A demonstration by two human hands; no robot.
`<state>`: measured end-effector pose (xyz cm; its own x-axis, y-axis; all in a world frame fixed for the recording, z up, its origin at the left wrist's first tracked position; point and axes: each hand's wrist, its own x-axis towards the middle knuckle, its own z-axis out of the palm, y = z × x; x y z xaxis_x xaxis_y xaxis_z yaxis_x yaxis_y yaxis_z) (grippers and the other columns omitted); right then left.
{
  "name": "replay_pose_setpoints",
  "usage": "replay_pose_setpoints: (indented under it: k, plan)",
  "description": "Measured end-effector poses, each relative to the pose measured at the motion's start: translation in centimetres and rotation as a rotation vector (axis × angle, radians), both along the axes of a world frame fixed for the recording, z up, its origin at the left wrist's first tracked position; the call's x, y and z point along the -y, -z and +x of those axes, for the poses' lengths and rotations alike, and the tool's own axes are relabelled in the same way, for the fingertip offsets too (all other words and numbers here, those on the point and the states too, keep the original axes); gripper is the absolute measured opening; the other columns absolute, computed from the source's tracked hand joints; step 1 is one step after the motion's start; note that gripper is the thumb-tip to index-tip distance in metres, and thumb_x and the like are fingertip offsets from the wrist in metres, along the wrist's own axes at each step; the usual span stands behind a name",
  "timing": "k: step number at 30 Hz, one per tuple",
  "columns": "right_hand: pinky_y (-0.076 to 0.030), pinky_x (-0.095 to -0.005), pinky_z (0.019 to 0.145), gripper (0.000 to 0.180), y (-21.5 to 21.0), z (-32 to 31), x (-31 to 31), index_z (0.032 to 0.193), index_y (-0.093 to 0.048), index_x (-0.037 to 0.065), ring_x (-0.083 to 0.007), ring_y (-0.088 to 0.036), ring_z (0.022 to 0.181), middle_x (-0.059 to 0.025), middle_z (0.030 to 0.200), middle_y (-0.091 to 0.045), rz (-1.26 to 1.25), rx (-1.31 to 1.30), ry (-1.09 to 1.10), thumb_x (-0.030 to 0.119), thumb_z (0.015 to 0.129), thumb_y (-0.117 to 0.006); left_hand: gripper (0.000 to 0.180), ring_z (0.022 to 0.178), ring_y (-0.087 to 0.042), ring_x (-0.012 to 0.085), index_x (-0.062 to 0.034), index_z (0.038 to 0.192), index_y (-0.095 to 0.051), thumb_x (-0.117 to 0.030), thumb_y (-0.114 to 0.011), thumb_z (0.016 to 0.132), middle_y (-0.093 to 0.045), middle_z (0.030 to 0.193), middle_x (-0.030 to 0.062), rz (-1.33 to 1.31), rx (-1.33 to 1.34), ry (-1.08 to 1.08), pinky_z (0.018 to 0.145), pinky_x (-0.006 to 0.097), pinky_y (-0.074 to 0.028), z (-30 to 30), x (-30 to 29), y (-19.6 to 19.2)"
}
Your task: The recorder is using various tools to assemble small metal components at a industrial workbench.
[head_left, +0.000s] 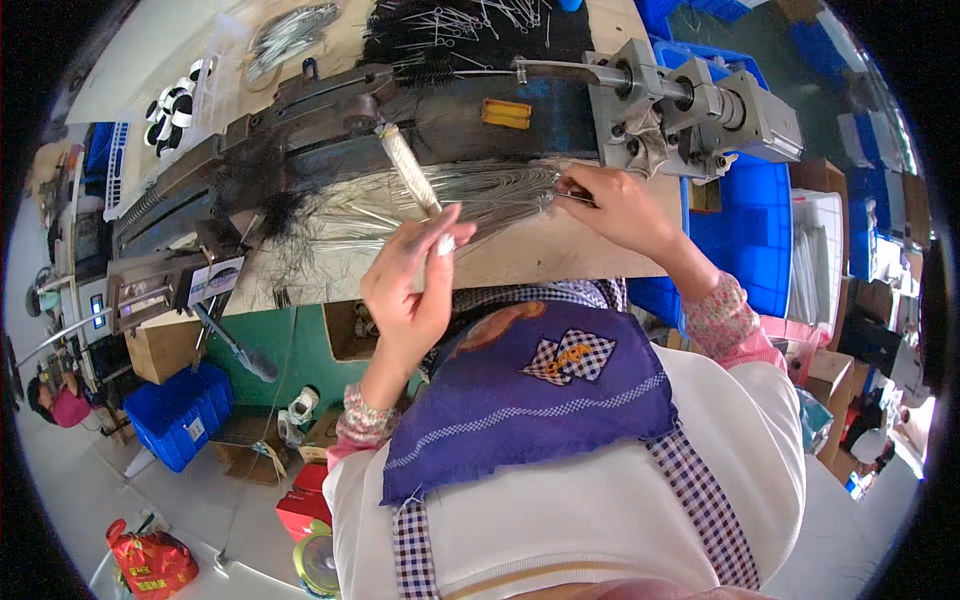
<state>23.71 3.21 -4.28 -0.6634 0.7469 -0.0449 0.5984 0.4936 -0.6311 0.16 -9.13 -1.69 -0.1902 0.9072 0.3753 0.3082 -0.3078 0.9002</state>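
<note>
My left hand (pixel 412 275) is raised at the near edge of the bench, thumb and fingers stretched out. Its fingertips are close to the lower end of a lever handle wrapped in pale material (pixel 408 168); whether they touch it I cannot tell. A sheaf of thin metal wires (pixel 490 200) lies across the bench top, with rounded bends at its right end. There, my right hand (pixel 622 208) has its thumb and fingers pinched on wire at the bends. Exactly how many wires it holds is hidden.
A dark metal machine (pixel 270 150) runs along the bench's left side. At the right stands a motor-driven spindle unit (pixel 700 105). A yellow block (pixel 506 113) lies between them. Looped wire pieces (pixel 450 25) rest on black cloth. Blue crates (pixel 740 225) stand beside the bench.
</note>
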Motion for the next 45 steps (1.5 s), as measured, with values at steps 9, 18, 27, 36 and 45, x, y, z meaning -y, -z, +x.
replay_pose_setpoints:
  k: [9, 18, 27, 36, 45]
  plan:
    - [-0.047, -0.0236, 0.067, 0.014, -14.9, -1.8, -2.0, 0.092, -0.061, 0.001, -0.0085, -0.059, 0.075, -0.0057, 0.079, -0.062, 0.239, -0.415, -0.114, 0.003, 0.081, -0.069, 0.026, 0.083, -0.061, 0.0161, -0.0014, 0.115, -0.054, -0.016, -0.055, 0.093, -0.065, 0.095, 0.0127, -0.106, -0.149, 0.262, 0.073, 0.029, -0.048, 3.4, -7.0, -4.9]
    - [-0.048, -0.0312, 0.065, 0.023, -13.1, -6.0, -2.8, 0.100, -0.060, 0.002, -0.0198, -0.063, 0.071, -0.0083, 0.077, -0.062, 0.169, -0.514, -0.427, 0.016, 0.084, -0.068, 0.023, 0.075, -0.054, 0.0133, -0.0012, 0.105, -0.057, -0.017, -0.040, 0.100, -0.064, 0.096, 0.0061, -0.145, -0.216, 0.073, 0.072, 0.028, -0.045, 0.2, -1.8, -3.8]
    - [-0.052, -0.0349, 0.071, 0.016, -10.2, -5.6, -8.2, 0.092, -0.065, 0.007, -0.0260, -0.064, 0.083, -0.0073, 0.094, -0.063, 0.766, -0.289, -0.243, 0.021, 0.084, -0.061, 0.025, 0.063, -0.039, 0.0059, -0.0044, 0.095, -0.054, -0.024, -0.040, 0.102, -0.049, 0.079, -0.0022, -0.280, 0.110, -0.074, 0.057, 0.022, -0.035, -6.0, -0.3, 0.1]
    - [-0.051, -0.0396, 0.066, 0.007, -8.0, -8.8, -7.8, 0.086, -0.055, 0.004, -0.0308, -0.061, 0.076, -0.0102, 0.084, -0.054, 0.693, 0.007, -0.213, 0.007, 0.080, -0.060, 0.013, 0.066, -0.047, 0.0084, -0.0093, 0.092, -0.053, -0.020, -0.049, 0.098, -0.051, 0.081, 0.0009, -0.486, 1.026, 0.065, 0.049, 0.021, -0.036, 1.1, -3.5, -1.1]
    - [-0.053, -0.0371, 0.062, 0.014, -9.1, -7.9, -6.2, 0.084, -0.057, 0.001, -0.0291, -0.062, 0.073, -0.0122, 0.083, -0.056, 0.528, 0.083, -0.275, 0.008, 0.076, -0.066, 0.022, 0.040, -0.031, 0.0039, -0.0093, 0.086, -0.049, -0.020, -0.037, 0.101, -0.042, 0.065, 0.0018, 0.073, 1.890, 0.501, 0.032, 0.021, -0.020, -9.4, -0.8, -4.1]
